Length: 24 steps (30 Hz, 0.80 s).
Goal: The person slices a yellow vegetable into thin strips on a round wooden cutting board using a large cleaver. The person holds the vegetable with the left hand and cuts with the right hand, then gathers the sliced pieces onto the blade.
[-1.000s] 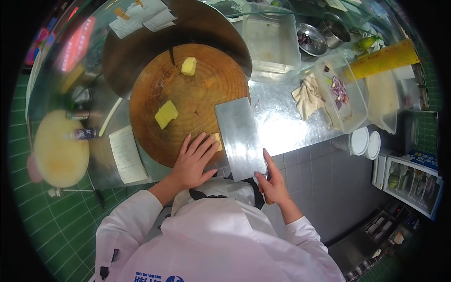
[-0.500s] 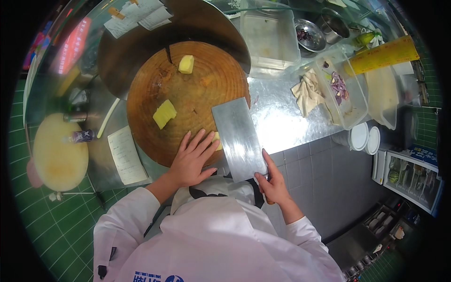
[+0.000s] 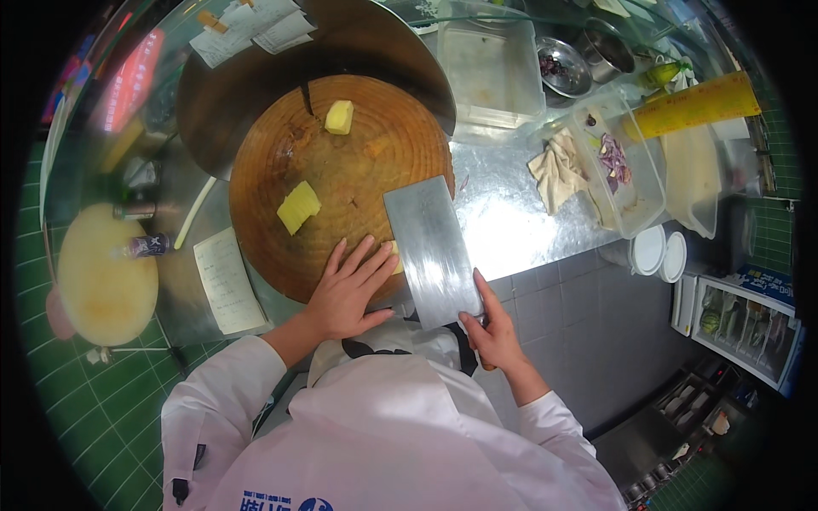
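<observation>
My left hand lies flat at the near edge of a round wooden chopping block, its fingers spread. Beside its index finger shows part of a pale yellow piece, mostly hidden by the hand and the blade. My right hand is wrapped round the handle of a broad cleaver, whose blade lies over the block's right edge close to the left fingertips. Farther left on the block sits a sliced yellow stack. A yellow peeled chunk stands near the far side; I cannot tell its kind.
A curved metal guard rises behind the block. To the right are a crumpled cloth, a clear tub with purple scraps, and a metal bowl. A paper slip and an oval white board lie left.
Almost nothing differs. My left sleeve has shifted slightly to the left; both hands and the cleaver stay practically where they were.
</observation>
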Tool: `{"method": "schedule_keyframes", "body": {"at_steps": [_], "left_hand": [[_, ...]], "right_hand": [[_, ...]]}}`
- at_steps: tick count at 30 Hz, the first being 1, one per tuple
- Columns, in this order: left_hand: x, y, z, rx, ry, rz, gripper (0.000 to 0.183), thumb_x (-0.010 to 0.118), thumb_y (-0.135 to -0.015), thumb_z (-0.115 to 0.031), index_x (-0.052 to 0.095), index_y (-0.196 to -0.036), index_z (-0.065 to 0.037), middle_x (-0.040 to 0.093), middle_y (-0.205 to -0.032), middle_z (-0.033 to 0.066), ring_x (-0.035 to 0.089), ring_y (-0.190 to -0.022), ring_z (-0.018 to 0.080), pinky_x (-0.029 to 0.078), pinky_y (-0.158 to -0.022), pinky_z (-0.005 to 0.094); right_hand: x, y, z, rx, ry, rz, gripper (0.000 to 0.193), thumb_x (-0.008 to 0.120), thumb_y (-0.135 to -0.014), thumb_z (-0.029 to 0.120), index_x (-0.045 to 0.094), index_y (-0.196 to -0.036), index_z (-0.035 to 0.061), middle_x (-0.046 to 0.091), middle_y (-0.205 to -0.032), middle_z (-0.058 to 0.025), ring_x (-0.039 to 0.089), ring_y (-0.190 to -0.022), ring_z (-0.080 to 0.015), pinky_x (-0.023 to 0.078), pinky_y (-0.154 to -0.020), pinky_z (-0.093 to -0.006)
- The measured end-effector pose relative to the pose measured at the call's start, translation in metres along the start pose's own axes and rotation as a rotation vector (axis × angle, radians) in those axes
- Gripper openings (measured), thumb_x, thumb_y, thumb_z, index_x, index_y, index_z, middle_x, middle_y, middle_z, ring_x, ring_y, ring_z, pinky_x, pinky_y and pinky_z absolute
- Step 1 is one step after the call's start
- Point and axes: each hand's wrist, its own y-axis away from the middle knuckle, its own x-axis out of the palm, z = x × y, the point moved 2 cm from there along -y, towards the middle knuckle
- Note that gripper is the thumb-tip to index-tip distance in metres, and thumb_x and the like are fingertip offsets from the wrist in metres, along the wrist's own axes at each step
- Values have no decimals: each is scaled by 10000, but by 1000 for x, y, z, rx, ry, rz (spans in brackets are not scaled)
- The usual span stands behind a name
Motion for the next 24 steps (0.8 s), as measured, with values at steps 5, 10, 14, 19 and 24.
{"method": "schedule_keyframes", "body": {"at_steps": [5, 10, 14, 19, 24], "left_hand": [[0, 0, 0, 0, -4, 8, 906, 686, -926, -519, 360, -1649, -81, 300, -1725, 142, 190, -1614, 386, 89, -1285, 615], [-1, 0, 0, 3, -3, 5, 906, 688, -923, -523, 365, -1645, -81, 303, -1723, 142, 194, -1613, 385, 90, -1285, 614], [-1, 2, -1, -1, -4, -8, 915, 698, -911, -521, 370, -1642, -79, 307, -1721, 142, 196, -1613, 383, 92, -1285, 615], [-3, -1, -3, -8, -15, -32, 900, 729, -887, -498, 398, -1629, -112, 335, -1712, 102, 221, -1611, 338, 124, -1290, 593], [-5, 0, -5, -11, -11, -27, 908, 740, -882, -484, 389, -1633, -113, 326, -1717, 100, 210, -1615, 332, 121, -1294, 586]], "right_hand": [[1, -6, 1, -30, 33, -17, 808, 664, -992, 28, 296, -1694, 188, 637, -738, -29, 515, -545, -80, 472, -528, -287], [1, -17, 4, -71, 60, -23, 807, 667, -985, 32, 302, -1691, 177, 680, -792, -65, 527, -556, -84, 481, -550, -286], [3, -22, 6, -66, 82, -15, 792, 662, -989, 41, 307, -1686, 162, 738, -987, -126, 549, -592, -94, 495, -588, -287], [4, -31, 10, -93, 109, -35, 784, 663, -987, 39, 312, -1680, 144, 669, -1383, -241, 613, -714, -139, 524, -681, -294], [9, -35, 22, -113, 101, -44, 784, 654, -989, 17, 303, -1680, 136, 592, -1491, -275, 693, -1114, -253, 541, -926, -328]]}}
